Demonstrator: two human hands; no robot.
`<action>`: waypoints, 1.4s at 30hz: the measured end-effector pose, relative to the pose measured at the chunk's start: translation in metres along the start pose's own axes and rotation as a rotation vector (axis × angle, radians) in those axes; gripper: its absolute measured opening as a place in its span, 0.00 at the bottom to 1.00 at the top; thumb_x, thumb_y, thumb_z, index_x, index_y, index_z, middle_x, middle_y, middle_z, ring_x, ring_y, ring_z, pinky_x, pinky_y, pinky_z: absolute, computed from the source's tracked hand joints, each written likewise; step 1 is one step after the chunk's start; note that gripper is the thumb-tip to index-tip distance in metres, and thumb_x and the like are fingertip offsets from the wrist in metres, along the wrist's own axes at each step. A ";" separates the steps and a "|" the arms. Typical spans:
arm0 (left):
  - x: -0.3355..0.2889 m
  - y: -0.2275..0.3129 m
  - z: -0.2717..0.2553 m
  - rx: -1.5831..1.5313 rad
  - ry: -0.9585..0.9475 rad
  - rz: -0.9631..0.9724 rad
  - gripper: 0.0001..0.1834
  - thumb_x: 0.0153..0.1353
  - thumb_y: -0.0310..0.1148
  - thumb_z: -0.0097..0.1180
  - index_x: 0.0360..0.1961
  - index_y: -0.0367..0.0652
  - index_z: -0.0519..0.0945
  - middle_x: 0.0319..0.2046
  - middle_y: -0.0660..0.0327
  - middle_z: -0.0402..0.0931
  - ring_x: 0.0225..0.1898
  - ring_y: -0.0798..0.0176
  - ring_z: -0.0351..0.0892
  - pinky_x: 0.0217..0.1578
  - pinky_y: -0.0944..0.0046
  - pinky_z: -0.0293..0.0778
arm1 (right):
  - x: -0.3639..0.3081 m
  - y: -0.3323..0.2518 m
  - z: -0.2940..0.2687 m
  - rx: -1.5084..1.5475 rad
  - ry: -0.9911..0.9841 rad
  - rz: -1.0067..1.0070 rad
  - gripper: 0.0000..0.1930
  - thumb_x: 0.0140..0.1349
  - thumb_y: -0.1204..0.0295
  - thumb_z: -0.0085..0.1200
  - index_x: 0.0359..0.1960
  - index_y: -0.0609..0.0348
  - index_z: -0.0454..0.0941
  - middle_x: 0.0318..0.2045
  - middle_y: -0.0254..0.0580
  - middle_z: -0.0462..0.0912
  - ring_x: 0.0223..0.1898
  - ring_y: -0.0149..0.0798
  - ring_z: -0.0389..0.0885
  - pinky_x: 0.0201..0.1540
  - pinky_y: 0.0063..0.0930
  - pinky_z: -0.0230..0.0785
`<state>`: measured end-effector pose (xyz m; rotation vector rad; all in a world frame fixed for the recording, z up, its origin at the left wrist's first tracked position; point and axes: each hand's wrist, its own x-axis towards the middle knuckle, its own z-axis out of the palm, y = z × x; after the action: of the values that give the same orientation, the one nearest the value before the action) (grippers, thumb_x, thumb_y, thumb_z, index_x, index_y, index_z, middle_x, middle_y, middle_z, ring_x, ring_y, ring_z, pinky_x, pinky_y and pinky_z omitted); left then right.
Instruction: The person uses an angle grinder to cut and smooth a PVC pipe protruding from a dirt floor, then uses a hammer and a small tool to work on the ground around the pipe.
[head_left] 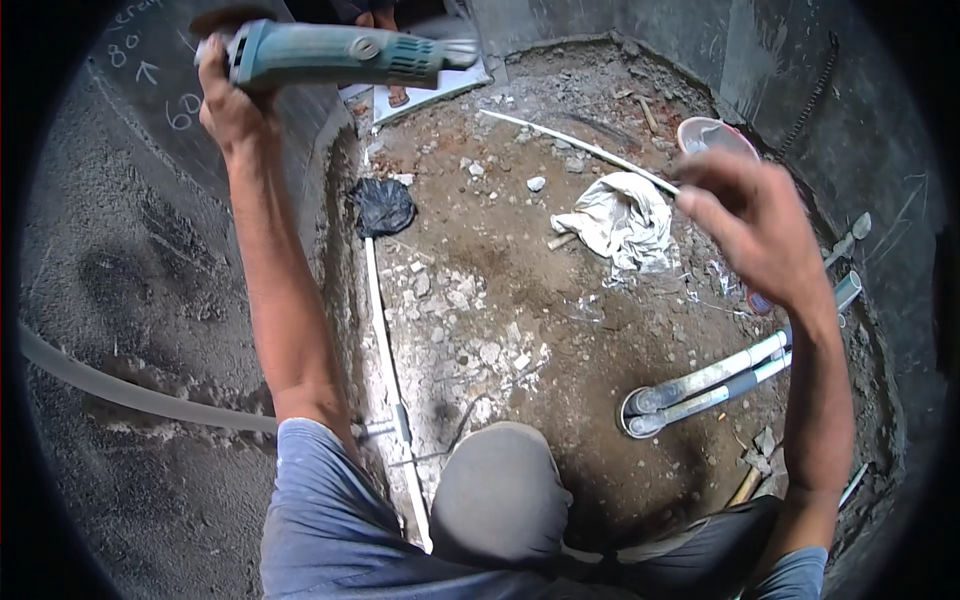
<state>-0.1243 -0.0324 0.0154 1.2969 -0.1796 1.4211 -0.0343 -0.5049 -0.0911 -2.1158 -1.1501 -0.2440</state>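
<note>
At the upper left my left hand [240,110] is closed around the front end of a teal angle grinder [340,55], raised beside the dark wall. Its brown disc [232,18] points toward the wall, and its rear end is smeared by motion. My right hand [755,225] is lifted over the right side of the dirt floor. Its blurred fingers are curled but apart from the thumb, and I see nothing held. A thin white pipe [580,147] reaches to the fingertips in this view; contact cannot be made out. Near that hand lies a crumpled white cloth [625,220].
A pale bucket [716,135] stands behind my right hand. White pipes [710,375] rise from a hole at right. Along the left runs another white pipe [380,310] with a black plastic bag [383,205] at its end. Another person's sandalled foot [398,97] is at the back.
</note>
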 end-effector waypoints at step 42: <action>-0.337 0.027 0.307 -0.158 -1.616 -0.329 0.16 0.75 0.34 0.55 0.53 0.33 0.84 0.40 0.55 0.88 0.39 0.65 0.88 0.42 0.63 0.84 | -0.174 0.062 -0.102 1.078 0.992 0.370 0.33 0.60 0.56 0.66 0.54 0.73 0.69 0.38 0.56 0.81 0.37 0.52 0.89 0.44 0.49 0.88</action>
<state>-0.0532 -0.4658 -0.1084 1.9211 -1.0405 -0.1883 -0.0710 -0.7091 -0.1287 -0.9505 -0.1534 -0.3345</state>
